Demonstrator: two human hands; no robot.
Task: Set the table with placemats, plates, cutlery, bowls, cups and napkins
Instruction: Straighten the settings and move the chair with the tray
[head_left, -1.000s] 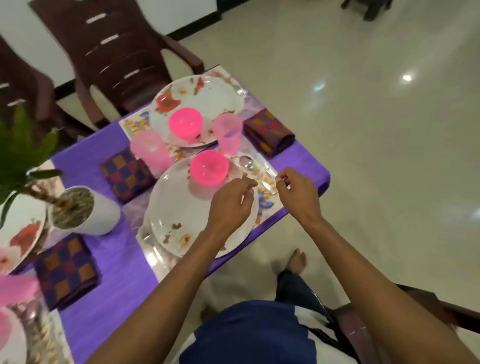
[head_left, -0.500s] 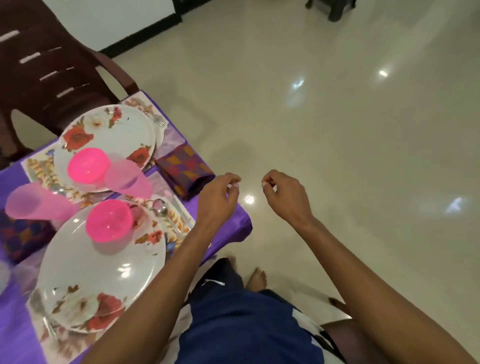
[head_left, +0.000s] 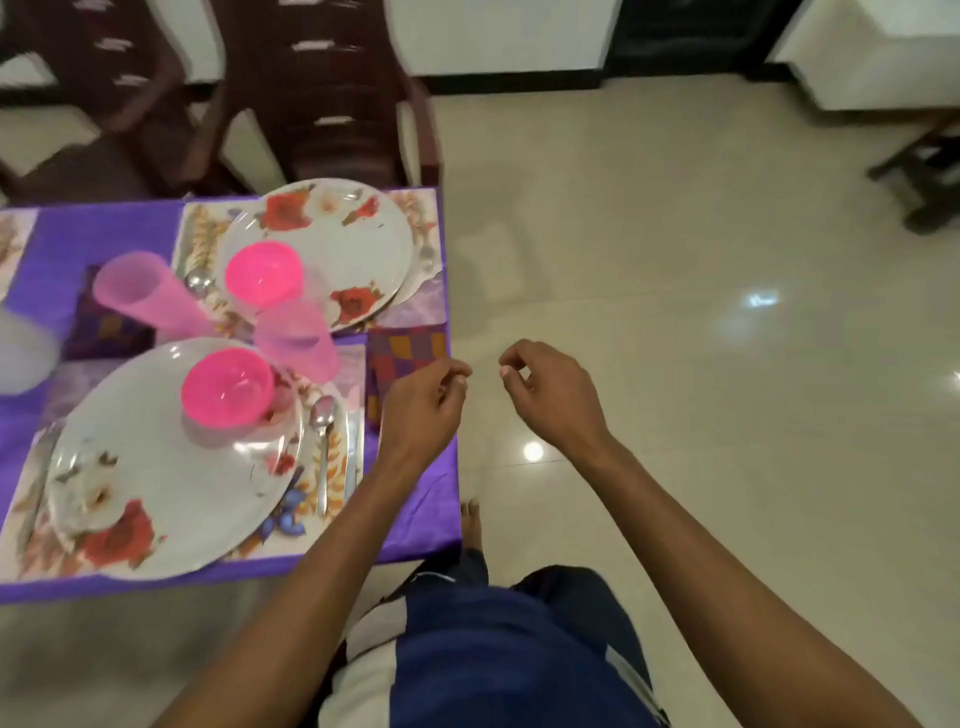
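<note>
2 place settings are seen laid out on the purple tablecloth (head_left: 415, 519), and the near plate (head_left: 156, 467) is taken as the landmark. A pink bowl (head_left: 227, 387) is set on that plate's far rim. A spoon (head_left: 323, 441) is laid just right of the plate on the floral placemat (head_left: 291, 525), presumably within easy reach of a diner. A pink cup (head_left: 298, 340) is stood beyond the plate. A checked napkin (head_left: 402, 353) is folded further right, at the table's edge. Beyond the near plate, a second plate (head_left: 337, 234) with its own bowl (head_left: 262, 273) and cup (head_left: 140, 296) is arranged the same way.

The left hand (head_left: 421, 410) is held above the table edge, right of the plate, touching nothing; its fingers are loosely curled and nothing is gripped. The right hand (head_left: 550, 395) is held out over the floor, likewise loosely curled and empty. This corner is judged finished.

Compared with 1 second ago, both hands have been drawn off the plate and clear of the spoon. The view has been swung round too, so more floor is shown and the potted plant is lost from sight.
</note>
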